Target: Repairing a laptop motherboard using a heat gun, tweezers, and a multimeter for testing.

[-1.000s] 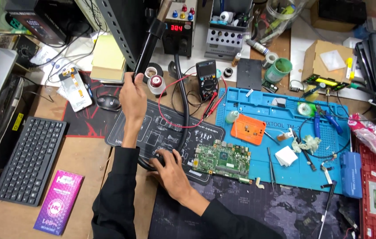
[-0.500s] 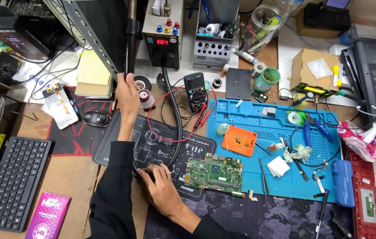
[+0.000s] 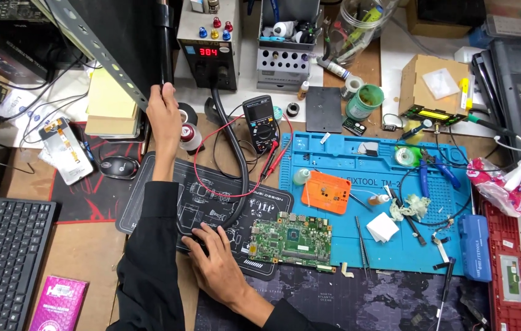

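My left hand (image 3: 163,113) reaches up and grips a black upright rod (image 3: 165,43) beside a grey slanted metal arm (image 3: 89,43). A red and white roll (image 3: 190,136) stands just right of that wrist. My right hand (image 3: 214,263) lies palm down on the black printed mat (image 3: 168,196), fingers closed over the end of a thick black hose (image 3: 241,178). The hose runs up to a grey station with a red display (image 3: 208,46). A green circuit board (image 3: 291,240) lies right of my right hand, at the mat's edge.
A multimeter (image 3: 259,122) with red leads sits above the board. The blue work mat (image 3: 438,245) carries an orange holder (image 3: 326,192), tweezers, pliers and small bottles. A keyboard (image 3: 6,257), a mouse (image 3: 119,167) and a pink box (image 3: 58,303) are at the left.
The view has drawn closer and shifted. My left hand stays on the rod and my right hand stays over the hose end, moved slightly along the mat.
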